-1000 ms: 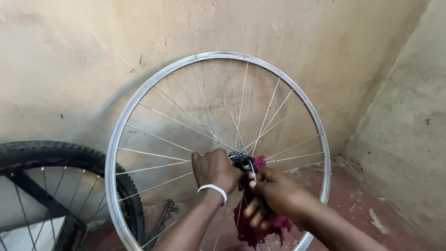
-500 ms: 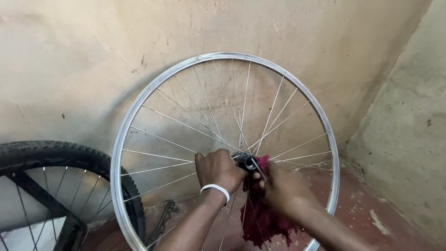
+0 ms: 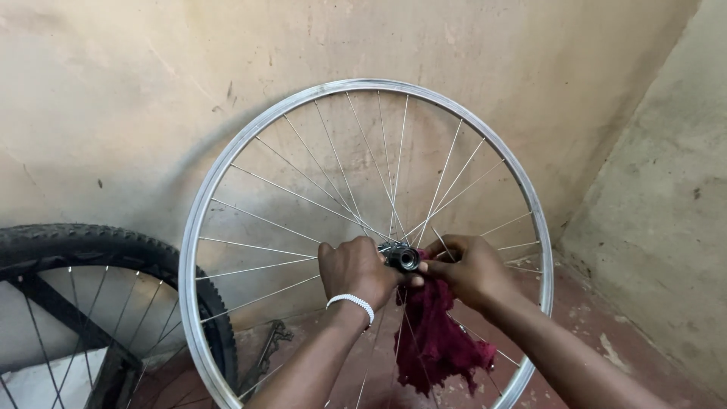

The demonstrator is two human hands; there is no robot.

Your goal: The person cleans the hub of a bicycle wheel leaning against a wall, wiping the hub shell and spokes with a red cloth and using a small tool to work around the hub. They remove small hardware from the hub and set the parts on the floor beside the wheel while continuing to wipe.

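A bare bicycle wheel (image 3: pixel 227 163), a silver rim laced with thin spokes and carrying no tyre, stands upright in the middle of the view in front of a stained plaster wall (image 3: pixel 113 91). Its hub (image 3: pixel 401 258) sits a little below the centre of the view, with the dark axle end facing the camera.

The person's left hand (image 3: pixel 356 269), with a white beaded bracelet (image 3: pixel 351 303) on its wrist, is curled around the left side of the hub, its fingers closed over the hub body. The right hand (image 3: pixel 471 269) comes in from the right and touches the hub's other side; its fingers are clenched on a dark red rag (image 3: pixel 435 337), pinching the upper part of the cloth against the hub. The rest of the rag hangs loosely down below both hands, across the lower spokes and in front of them. Whether the right fingers also grasp the axle itself cannot be told, since the cloth and the fingers cover that spot.

At the left, nearer the floor, part of a second wheel with a black knobby tyre (image 3: pixel 98 246) leans beside the bare rim. A reddish floor (image 3: pixel 606 326) shows at the lower right, where a second wall (image 3: pixel 666 189) meets the first in a corner.
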